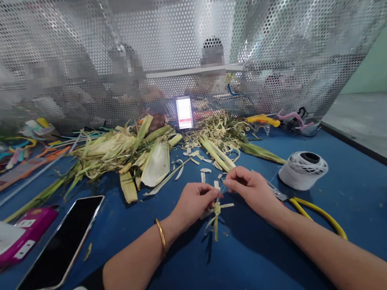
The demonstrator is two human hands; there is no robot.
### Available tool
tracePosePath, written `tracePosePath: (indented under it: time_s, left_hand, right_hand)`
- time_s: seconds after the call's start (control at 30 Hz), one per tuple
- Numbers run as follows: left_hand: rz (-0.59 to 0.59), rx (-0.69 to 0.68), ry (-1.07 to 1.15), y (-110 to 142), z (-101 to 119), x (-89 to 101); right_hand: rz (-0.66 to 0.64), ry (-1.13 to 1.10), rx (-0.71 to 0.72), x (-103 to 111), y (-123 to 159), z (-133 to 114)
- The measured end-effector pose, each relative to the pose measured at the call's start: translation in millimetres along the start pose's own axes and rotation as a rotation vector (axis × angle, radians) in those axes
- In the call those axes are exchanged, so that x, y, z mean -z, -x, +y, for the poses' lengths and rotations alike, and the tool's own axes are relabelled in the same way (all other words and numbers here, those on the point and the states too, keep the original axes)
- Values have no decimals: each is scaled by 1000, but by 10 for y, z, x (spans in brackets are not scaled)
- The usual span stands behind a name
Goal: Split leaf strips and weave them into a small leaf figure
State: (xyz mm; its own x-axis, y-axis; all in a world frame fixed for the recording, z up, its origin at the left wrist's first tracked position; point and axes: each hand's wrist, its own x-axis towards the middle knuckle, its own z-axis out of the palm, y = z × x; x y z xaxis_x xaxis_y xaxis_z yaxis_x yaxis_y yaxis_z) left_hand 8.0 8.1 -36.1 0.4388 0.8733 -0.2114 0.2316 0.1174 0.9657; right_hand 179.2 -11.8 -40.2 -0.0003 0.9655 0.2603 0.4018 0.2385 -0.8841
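Observation:
My left hand (198, 200), with a gold bangle at the wrist, is closed in a pinch on a small knotted corn husk figure (217, 208). Pale strips stick out from its top, side and bottom. Close by on the right, my right hand (244, 183) has thumb and forefinger pressed together on what looks like a fine white thread, only faintly visible. Yellow-handled scissors (318, 209) lie partly under my right forearm. Beyond that hand stands a spool of white thread (303, 171).
Heaps of corn husks (116, 150) and shredded strips (222, 134) cover the far middle of the blue table. A phone (60, 245) and a magenta device (23, 234) lie at left. A perforated screen (171, 29) rises behind, with people beyond it. A yellow tool (263, 120) lies far right.

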Motion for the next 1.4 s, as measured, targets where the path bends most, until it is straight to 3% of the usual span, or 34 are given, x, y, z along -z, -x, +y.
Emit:
tracePosePath:
  time_s: [0.1, 0.17, 0.37, 0.57, 0.77, 0.9, 1.0, 1.2, 1.4]
  left_hand:
    - [-6, -10, -22, -9, -6, -2]
    - [-15, -19, -53, -14, -13, -3]
    - [-62, -70, -131, 4, -14, 2]
    - [-105, -96, -194, 36, 15, 17]
    - [-66, -99, -196, 26, 19, 10]
    - [-60, -123, -188, -6, -19, -3]
    - [-88, -118, -186, -9, -37, 1]
    - [-172, -141, -206, 17, -16, 60]
    - [-150, -124, -178, 1, -40, 40]
  right_hand:
    - [-11, 26, 176, 4, 15, -49]
    - [-55, 26, 216, -2, 34, -61]
    - [-229, 126, 56, -37, 64, 6]
    - [-221, 342, 67, -41, 34, 53]
    - [-132, 246, 300, -25, 18, 34]
    - [-202, 124, 404, -15, 37, -12]
    - [-234, 136, 354, -21, 48, -8]
    - [-178, 314, 155, -41, 32, 57]
    - [-214, 217, 79, -100, 27, 47]
